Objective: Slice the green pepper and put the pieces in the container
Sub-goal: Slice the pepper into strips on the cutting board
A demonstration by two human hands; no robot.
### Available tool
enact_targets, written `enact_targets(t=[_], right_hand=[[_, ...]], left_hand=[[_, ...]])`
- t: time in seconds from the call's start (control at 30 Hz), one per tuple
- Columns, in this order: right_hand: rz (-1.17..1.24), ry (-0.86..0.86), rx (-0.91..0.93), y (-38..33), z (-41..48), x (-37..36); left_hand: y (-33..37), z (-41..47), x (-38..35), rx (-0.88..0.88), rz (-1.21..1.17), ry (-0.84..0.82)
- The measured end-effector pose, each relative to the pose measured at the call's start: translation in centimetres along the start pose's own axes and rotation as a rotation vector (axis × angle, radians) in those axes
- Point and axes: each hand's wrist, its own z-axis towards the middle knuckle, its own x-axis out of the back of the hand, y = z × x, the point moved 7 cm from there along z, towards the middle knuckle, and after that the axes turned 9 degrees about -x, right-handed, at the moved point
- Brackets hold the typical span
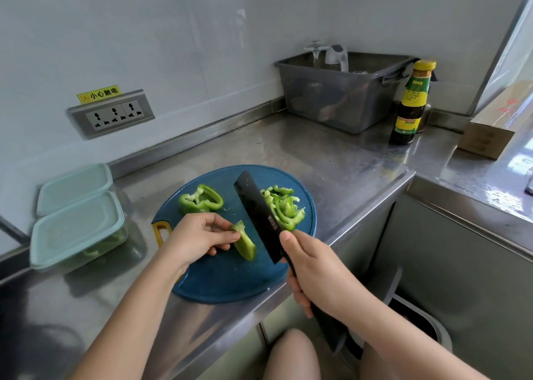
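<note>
Steel, brushed and shiny, forms the tabletop [331, 160]. On it lies a round blue cutting board [230, 278] with a speckled face and a yellow-rimmed handle slot at its 9 o'clock edge. Our left grip [199, 235] pinches a curved, glossy pepper wedge [245, 242] near the board's middle, thumb and fingers curled round its upper end. Our right grip [311, 267] is wrapped round the handle of a black rectangular cleaver [256, 215]. Its flat blade stands tilted just at 3 o'clock of the wedge, and we cannot tell whether the edge touches the board. At 11 o'clock on the board sits a hollow pepper half [200, 202], pale ribs showing. At 2 o'clock, beyond the blade, lies a loose heap of thin curled slices [284, 206]. Off the board at 9 o'clock stand two clear, round-cornered boxes with pale green lids: the nearer container [76, 231] holds some green strips, and the farther container [75, 188] sits just behind it. Toward 1 o'clock stand a grey plastic bin [340, 91] and a dark bottle [409, 106] with a yellow cap.
</note>
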Motion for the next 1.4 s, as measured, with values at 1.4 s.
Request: enact_targets(t=[1.4], right_hand=[[-0.07,-0.077,-0.15,0.2,-0.4,-1.5]], left_hand=[[-1.2,-0.1,-0.5,0.166,-0.132,0.077]])
